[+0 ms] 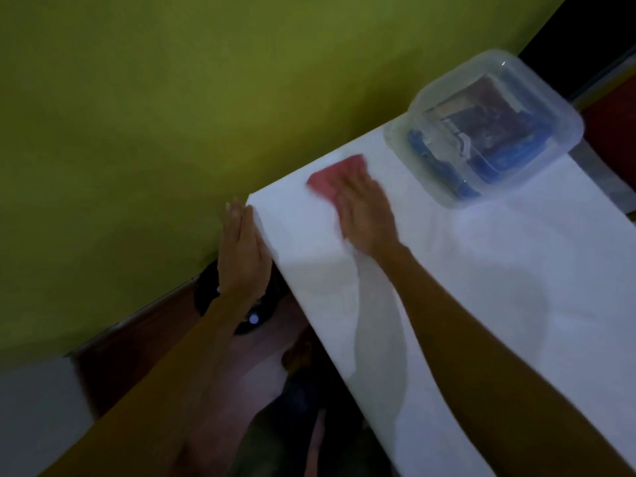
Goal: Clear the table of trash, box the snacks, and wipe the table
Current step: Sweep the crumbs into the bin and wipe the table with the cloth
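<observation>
A white table (pixel 481 287) runs from the middle to the lower right. My right hand (pixel 366 215) lies flat with straight fingers on a pink cloth (pixel 335 173) near the table's far left corner, pressing it to the top. My left hand (pixel 242 249) is held flat against the table's left edge, just below that corner, fingers straight. A clear plastic box (pixel 488 129) with its lid on stands at the far end of the table; blue and dark snack packets show through it. The frame is blurred.
A green wall (pixel 172 115) stands close behind the table's left edge. A round black object (pixel 237 301) sits on the floor under my left hand. Dark red furniture (pixel 609 122) lies beyond the box at the right.
</observation>
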{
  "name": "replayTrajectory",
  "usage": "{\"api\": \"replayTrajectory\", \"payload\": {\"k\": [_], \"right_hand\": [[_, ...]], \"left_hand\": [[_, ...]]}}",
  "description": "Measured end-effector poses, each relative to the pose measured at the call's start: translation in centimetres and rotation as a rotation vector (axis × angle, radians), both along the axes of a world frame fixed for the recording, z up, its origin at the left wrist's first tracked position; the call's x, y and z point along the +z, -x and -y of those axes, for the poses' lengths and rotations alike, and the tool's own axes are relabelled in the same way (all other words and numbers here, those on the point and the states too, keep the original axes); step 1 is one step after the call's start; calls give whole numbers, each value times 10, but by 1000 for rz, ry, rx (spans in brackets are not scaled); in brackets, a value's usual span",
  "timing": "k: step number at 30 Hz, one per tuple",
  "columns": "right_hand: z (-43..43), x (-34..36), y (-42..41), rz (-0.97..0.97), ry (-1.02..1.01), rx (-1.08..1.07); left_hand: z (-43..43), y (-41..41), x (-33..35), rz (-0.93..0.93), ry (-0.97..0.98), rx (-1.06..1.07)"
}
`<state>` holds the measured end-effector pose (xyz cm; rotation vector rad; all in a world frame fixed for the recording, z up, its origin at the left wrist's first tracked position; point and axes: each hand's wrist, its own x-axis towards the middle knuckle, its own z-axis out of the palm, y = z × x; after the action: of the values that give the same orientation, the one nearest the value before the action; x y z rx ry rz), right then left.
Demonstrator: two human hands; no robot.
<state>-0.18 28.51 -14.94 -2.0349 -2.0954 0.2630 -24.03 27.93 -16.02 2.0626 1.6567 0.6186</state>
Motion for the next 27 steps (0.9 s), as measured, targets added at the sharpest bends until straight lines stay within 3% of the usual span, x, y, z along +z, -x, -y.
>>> {"api": "replayTrajectory", "payload": {"k": [3,7,10,14,16,18,21,24,27], "right_hand": [[-6,12,14,74,79,-261],[70,11,84,6,7,-70],[122,15,59,34,-7,-19],[171,5,-28,98,-68,-580],[201,5,-24,70,-74,-787],[229,7,14,35,-98,-760],[271,12,60,-63,-17,-461],[311,12,33,17,-1,-268],[336,11,-28,134,-68,-602]], "left_hand": [[-4,-2,9,-6,18,33],[-2,-22,19,56,13,23],[3,-42,20,109,6,-44],[26,-67,11,80,-12,-146],[43,-81,5,42,-38,-215],[67,-95,1,-19,-50,-333],[112,-107,-2,-125,-93,-517],[136,-105,-1,-158,-145,-538],[144,-101,-3,-139,-203,-541]]}}
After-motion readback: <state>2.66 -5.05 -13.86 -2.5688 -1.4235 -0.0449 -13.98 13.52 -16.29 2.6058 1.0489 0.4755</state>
